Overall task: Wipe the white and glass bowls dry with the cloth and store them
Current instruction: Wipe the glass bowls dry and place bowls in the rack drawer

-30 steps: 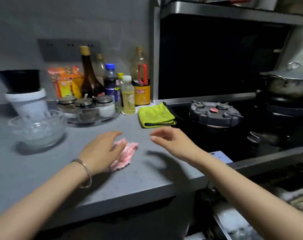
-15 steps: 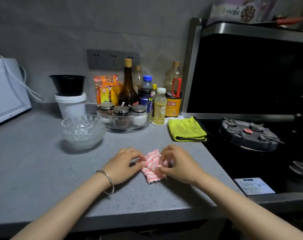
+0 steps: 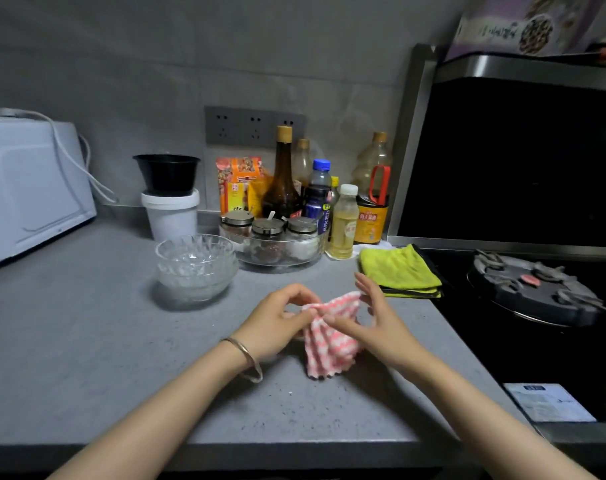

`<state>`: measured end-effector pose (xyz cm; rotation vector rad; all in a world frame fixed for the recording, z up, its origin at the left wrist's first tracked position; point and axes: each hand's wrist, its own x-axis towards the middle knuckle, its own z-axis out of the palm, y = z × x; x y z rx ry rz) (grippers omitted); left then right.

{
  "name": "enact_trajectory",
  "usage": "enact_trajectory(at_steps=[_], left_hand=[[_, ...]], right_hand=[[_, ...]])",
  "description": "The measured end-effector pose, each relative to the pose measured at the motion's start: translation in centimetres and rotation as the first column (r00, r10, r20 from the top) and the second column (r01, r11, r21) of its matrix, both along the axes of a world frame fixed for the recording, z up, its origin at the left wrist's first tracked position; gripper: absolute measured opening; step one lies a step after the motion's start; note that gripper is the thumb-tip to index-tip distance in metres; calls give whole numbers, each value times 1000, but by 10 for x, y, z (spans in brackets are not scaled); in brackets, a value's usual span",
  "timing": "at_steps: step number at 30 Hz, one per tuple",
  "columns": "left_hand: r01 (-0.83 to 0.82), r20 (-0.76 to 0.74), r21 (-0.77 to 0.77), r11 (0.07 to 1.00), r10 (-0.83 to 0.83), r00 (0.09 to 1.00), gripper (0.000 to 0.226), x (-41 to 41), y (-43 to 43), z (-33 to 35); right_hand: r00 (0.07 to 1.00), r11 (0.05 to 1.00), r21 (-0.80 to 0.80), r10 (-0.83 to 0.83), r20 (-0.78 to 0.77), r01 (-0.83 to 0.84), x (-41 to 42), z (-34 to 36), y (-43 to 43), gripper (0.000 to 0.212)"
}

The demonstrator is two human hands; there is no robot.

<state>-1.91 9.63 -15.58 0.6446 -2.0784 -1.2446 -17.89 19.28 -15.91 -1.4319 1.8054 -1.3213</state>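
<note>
A pink-and-white checked cloth (image 3: 331, 336) hangs between my two hands just above the grey counter (image 3: 87, 358). My left hand (image 3: 277, 322) pinches its upper left corner. My right hand (image 3: 374, 318) pinches its upper edge with thumb and forefinger, the other fingers raised. Stacked cut-glass bowls (image 3: 196, 268) stand on the counter to the left of and behind my hands, apart from them. No white bowl shows.
Behind the glass bowls stand a white tub (image 3: 171, 216) topped by a black bowl (image 3: 167, 174), a glass tray of spice jars (image 3: 277, 244) and several bottles. A folded yellow-green cloth (image 3: 400, 271) lies at the right by the black stove (image 3: 536, 306). A white appliance (image 3: 28, 188) sits far left.
Both hands closed on the pink cloth lying on the counter, lifted it and pulled it partly open. The view turned left toward the glass bowls.
</note>
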Motion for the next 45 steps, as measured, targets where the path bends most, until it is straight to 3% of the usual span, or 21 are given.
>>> enact_trajectory(at_steps=[1,3,6,8,9,11,13,15,20,24,28,34,37,40,43,45], left_hand=[[0,-49,-14,1000,0,999,13,5,0,7],[-26,-113,-39,999,21,993,11,16,-2,21],[-142,-198,1,990,140,970,12,39,-20,34],[-357,-158,-261,897,326,932,12,61,-47,34],[-426,-91,-443,789,434,896,19,73,-61,34],[-398,72,-692,602,606,792,40,92,-87,31],[-315,231,-747,586,672,704,42,99,-103,30],[-249,281,-780,574,678,679,35,98,-112,26],[-258,275,-720,644,607,746,27,99,-124,24],[-403,-10,-501,766,461,887,21,98,-117,34],[-419,-246,-374,827,348,905,27,100,-94,67],[-381,-410,-276,883,250,877,40,91,-42,83],[-403,-430,-154,902,306,849,42,80,-21,76],[-411,-457,-1,912,365,811,45,68,-4,67],[-427,-451,58,902,405,795,48,54,7,59],[-440,-466,85,894,426,775,50,45,13,57]], right_hand=[[982,993,48,98,163,-108,2,6,-4,76],[859,949,49,258,443,-310,14,15,-12,47],[685,968,9,171,708,-252,30,17,-27,36],[575,987,23,74,815,-160,35,15,-41,36],[519,990,47,29,854,-132,36,14,-46,35],[423,991,93,-43,905,-99,39,12,-54,31],[390,987,118,-65,918,-112,41,7,-55,30],[403,982,136,-73,913,-130,43,7,-56,29],[416,983,139,-76,906,-124,44,14,-54,28],[431,986,123,-65,900,-109,47,20,-47,28],[412,993,77,-32,910,-92,49,29,-39,30],[364,990,-106,132,922,-89,53,55,-18,25],[387,985,-174,167,907,-16,52,62,-11,26],[576,956,-275,166,800,107,54,64,-9,28],[881,881,-470,181,437,53,69,63,-5,38],[983,826,-549,179,38,-129,82,53,-3,52]])
